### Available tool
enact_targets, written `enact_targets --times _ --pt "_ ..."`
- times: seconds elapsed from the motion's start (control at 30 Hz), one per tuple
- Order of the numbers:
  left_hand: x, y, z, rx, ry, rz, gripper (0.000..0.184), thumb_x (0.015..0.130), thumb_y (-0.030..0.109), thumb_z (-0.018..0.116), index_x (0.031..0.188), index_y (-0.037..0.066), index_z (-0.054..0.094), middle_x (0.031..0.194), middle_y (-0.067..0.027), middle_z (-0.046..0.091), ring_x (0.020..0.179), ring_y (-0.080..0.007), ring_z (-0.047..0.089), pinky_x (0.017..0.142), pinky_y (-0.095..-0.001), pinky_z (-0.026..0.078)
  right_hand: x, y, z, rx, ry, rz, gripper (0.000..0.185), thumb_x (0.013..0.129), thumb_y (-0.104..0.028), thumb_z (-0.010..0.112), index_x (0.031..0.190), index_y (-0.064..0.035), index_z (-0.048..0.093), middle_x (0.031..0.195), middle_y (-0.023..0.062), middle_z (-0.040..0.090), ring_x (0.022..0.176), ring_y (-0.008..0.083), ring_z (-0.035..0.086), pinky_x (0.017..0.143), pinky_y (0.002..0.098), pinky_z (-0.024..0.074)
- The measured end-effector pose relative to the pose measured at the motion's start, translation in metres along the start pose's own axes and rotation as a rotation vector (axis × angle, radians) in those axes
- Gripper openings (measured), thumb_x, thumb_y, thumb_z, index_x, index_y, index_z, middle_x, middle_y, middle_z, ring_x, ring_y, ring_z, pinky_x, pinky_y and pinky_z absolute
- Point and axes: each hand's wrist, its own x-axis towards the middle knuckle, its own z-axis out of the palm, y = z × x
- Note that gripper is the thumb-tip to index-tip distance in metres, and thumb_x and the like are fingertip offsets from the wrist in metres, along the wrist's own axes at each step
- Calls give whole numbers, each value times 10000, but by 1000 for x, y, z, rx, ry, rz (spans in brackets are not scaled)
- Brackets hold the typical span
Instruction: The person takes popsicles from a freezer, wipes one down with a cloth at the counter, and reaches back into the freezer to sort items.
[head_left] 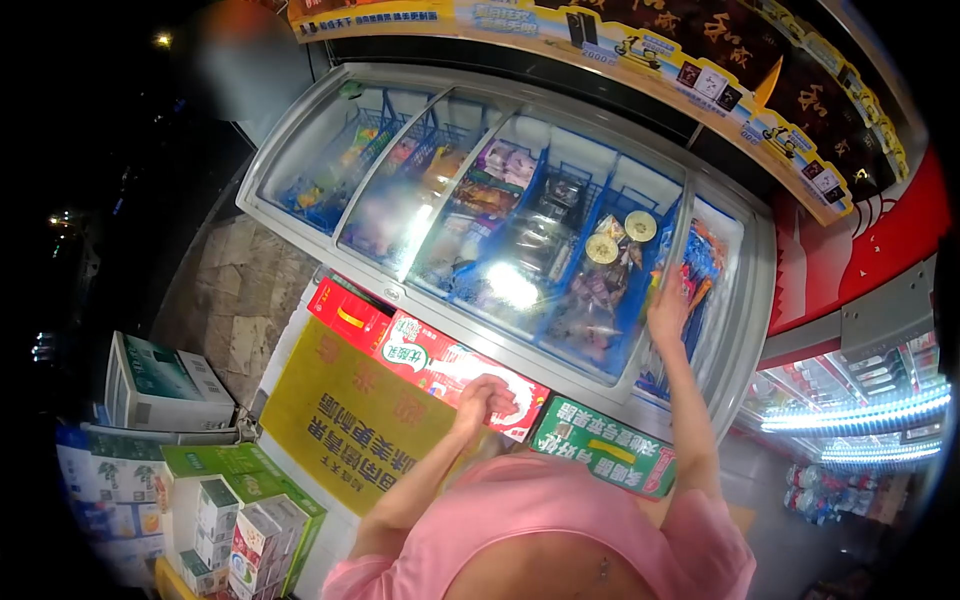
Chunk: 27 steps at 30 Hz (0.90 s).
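Observation:
My right hand (pixel 668 312) reaches over the right end of a chest freezer (pixel 392 294), at the edge of its sliding glass lid (pixel 630 368). Its fingers stretch towards colourful ice cream packets (pixel 706 256) in the uncovered section; whether they touch the packets or the lid frame is unclear. My left hand (pixel 486 402) hovers over a red-and-white carton (pixel 440 362) in front of the freezer, its fingers loosely bent and apart, with nothing visible in them. Two round tubs (pixel 602 248) lie under the glass, left of my right hand.
Blue wire baskets (pixel 345 180) hold more packets under the fogged glass. A yellow printed board (pixel 345 420) and a green carton (pixel 605 445) stand before me. Stacked boxes (pixel 215 520) are at lower left. A lit drinks shelf (pixel 850 410) stands right, and printed display panels (pixel 640 50) line the back.

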Motion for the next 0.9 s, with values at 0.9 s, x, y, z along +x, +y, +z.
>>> enact_targets --times 0.9 --pt "-51 18 29 42 239 33 183 781 -17 381 705 6 545 904 -214 643 753 -289 654 668 -337 541 -7 79 -51 -12 124 -75 767 700 -71 611 1404 -159 318 1473 157 225 1383 329 166 1064 605 87"
